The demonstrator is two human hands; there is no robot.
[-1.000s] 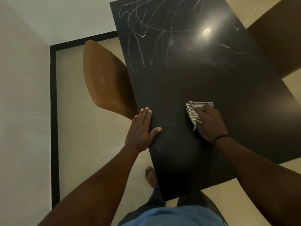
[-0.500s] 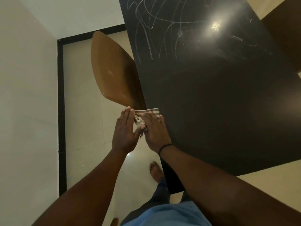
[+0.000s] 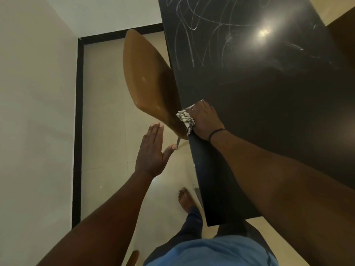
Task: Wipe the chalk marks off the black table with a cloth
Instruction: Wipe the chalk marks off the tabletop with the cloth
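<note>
The black table [image 3: 269, 112] fills the right of the view. White chalk marks [image 3: 201, 35] cover its far part, while the near part is dark and plain. My right hand [image 3: 204, 120] holds a striped, fringed cloth [image 3: 185, 119] down at the table's left edge, and the cloth's fringe hangs just past the edge. My left hand [image 3: 151, 150] is flat with straight fingers, off the table and over the floor, holding nothing.
A brown chair [image 3: 146, 79] stands against the table's left side, right beside the cloth. A pale wall [image 3: 34, 112] with black skirting runs along the left. My bare foot [image 3: 185, 198] is on the tiled floor by the table's near corner. Another brown chair [image 3: 343, 25] is at the top right.
My right hand swept the cloth from the table's middle to its left edge. My left hand came off the table edge and now hovers over the floor to the left.
</note>
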